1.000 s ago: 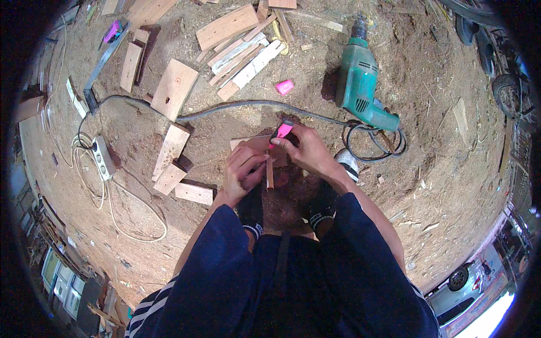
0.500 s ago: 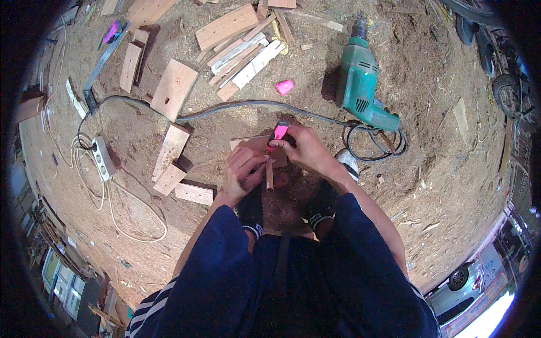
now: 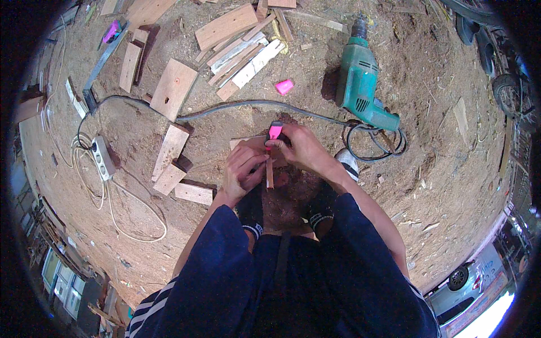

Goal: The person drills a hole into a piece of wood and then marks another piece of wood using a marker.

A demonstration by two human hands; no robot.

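My right hand (image 3: 304, 149) grips a small pink and black tool (image 3: 275, 131), its tip pressed down toward a narrow wooden strip (image 3: 270, 173). My left hand (image 3: 242, 169) holds that strip against a flat wooden piece (image 3: 245, 142) on the sawdust ground. Both hands are close together, just above my feet in dark shoes. Which part of the strip the tool touches is hidden by my fingers.
A green electric drill (image 3: 360, 84) lies at the upper right with its coiled cord (image 3: 375, 146). A pink cap (image 3: 283, 87) lies nearby. Wooden offcuts (image 3: 174, 87) and slats (image 3: 242, 53) are scattered above and to the left. A white power strip (image 3: 101, 158) lies at the left.
The pink tool in my right hand has shifted slightly along the strip; my left hand stays on the wood. Little else moved.
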